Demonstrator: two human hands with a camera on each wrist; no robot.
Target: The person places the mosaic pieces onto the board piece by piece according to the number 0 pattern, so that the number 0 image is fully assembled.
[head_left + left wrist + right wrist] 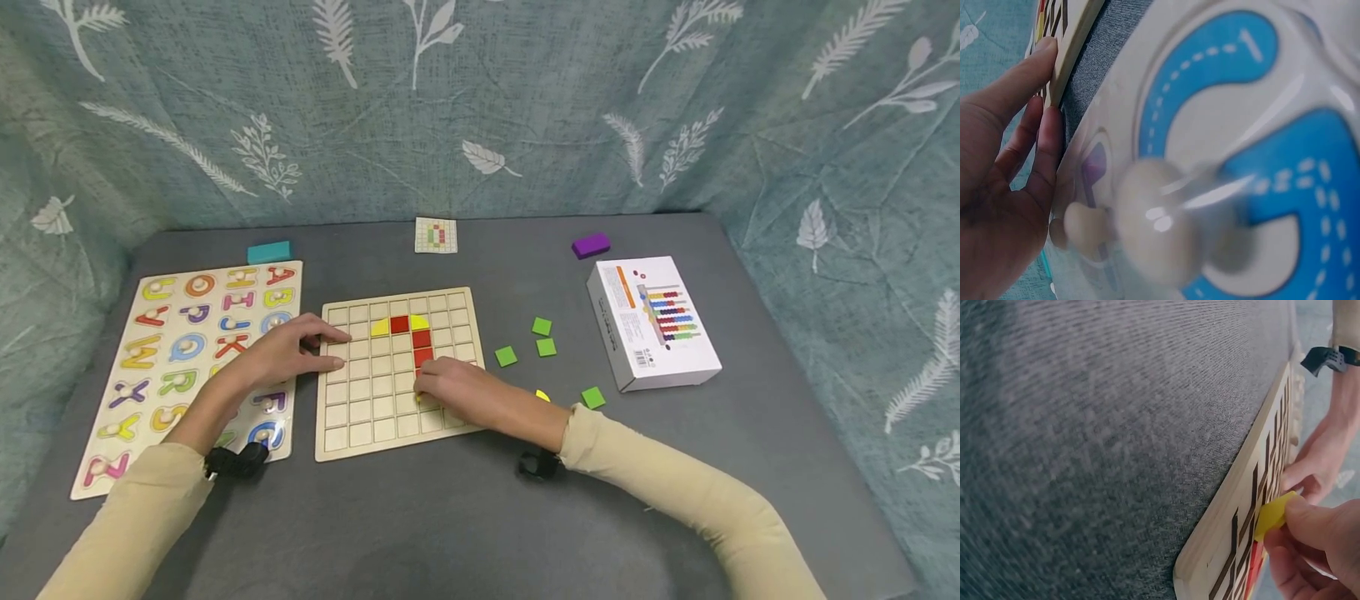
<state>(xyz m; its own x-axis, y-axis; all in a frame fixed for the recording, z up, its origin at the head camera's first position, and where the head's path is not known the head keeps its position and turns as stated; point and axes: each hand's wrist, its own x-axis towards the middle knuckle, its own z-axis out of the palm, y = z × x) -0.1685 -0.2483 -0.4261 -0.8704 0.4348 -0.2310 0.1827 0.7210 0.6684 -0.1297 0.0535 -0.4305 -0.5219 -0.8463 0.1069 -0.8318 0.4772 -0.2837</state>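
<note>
Wooden grid board [360, 390] lies flat on a grey table [375, 533], in front of the person. From the head view, a red square [399, 324] sits between two yellow curved pieces [381, 327] near the board's top, with a column of red squares [422, 339] running down below the right-hand one. The right hand [459, 390] reaches over the board at the column's lower end. The left hand [279, 352] has thumb and fingers apart and extended, touching the board's left edge. Four green squares [506, 357] lie loose to the right, near a white box [660, 333]. To the left is an alphabet puzzle [150, 447]; a small patterned card [436, 236] lies beyond the board.

From the left wrist, the left hand's fingers look relaxed, tips against the board's edge, beside the puzzle's wooden knobs [1157, 219].

From the right wrist, the right hand's thumb and fingers pinch a yellow piece [1272, 516], tilted upward, its lower edge at the board's surface beside red pieces.
</note>
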